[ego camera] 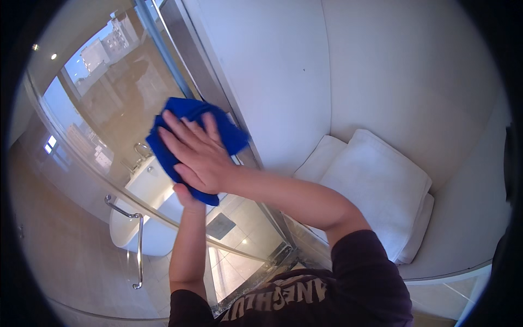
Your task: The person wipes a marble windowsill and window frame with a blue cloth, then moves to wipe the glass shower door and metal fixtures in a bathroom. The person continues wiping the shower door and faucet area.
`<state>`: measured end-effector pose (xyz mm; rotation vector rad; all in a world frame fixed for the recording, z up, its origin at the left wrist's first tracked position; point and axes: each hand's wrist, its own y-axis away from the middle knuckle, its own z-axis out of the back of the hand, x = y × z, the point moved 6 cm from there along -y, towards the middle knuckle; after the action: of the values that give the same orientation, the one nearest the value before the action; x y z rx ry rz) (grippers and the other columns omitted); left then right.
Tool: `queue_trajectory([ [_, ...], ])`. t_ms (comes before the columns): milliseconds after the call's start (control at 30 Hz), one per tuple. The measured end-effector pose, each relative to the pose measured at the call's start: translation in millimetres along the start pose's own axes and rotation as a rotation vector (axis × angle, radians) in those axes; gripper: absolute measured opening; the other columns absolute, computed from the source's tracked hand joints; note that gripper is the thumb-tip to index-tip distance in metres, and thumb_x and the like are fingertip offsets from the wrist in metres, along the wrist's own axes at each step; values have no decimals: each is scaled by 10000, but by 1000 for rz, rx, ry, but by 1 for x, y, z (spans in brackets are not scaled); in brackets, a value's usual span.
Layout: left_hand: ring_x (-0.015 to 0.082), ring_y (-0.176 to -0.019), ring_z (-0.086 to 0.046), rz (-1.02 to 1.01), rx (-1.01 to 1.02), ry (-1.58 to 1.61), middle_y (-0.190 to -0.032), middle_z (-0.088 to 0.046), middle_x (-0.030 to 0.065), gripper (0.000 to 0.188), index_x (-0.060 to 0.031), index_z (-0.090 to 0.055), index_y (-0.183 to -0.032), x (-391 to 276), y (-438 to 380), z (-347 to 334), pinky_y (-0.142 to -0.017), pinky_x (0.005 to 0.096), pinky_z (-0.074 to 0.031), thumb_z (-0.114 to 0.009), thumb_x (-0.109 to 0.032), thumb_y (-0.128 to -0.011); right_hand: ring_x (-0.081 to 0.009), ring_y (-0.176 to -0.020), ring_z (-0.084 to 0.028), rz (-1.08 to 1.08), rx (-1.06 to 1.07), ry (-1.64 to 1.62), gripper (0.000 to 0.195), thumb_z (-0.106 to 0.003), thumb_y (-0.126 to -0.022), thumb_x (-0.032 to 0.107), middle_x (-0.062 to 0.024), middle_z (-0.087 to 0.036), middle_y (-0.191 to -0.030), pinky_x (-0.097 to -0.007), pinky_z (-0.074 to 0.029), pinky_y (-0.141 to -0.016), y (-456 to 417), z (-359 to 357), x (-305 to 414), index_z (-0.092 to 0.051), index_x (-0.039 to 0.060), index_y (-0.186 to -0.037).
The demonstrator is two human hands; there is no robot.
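A blue cloth (233,133) lies spread against the glass shower panel (135,98) near its metal-framed edge. My right hand (200,157) presses flat on the cloth with its fingers spread, and blue fabric shows between and around them. Lower and partly behind it, my left hand (186,196) is at the cloth's lower edge; only the thumb area and wrist show, and its fingers are hidden by the cloth and my right hand.
Folded white towels (376,184) rest in a white recess at the right. Through the glass stand a white bathtub (147,237) and its tap (141,151). A chrome door handle (141,249) is at lower left. A metal frame (229,102) borders the white wall.
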<state>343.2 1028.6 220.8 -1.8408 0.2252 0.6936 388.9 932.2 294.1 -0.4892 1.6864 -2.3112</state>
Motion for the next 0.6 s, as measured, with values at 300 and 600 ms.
queue_trajectory([
  [300,373,-1317,-151,-393,143,-1287,-1421,-132,239,709,23,-158,-1369,-97,12,1,-1054,424,-136,-495,-317,-846,-336,-1297,-205,37,15,39,521,-450,-782,270,-119,-235,-1422,-613,-44,-976,21,-86,14,-421,99,-1274],
  [600,453,-1299,-102,-507,245,-1745,-1411,-147,251,675,-6,-254,-1347,-101,30,8,-1025,532,-94,-563,-217,-785,-289,-1114,-402,190,-18,287,393,-484,-788,258,-104,-357,-1357,-605,-159,-927,-27,-72,28,-538,104,-1146],
])
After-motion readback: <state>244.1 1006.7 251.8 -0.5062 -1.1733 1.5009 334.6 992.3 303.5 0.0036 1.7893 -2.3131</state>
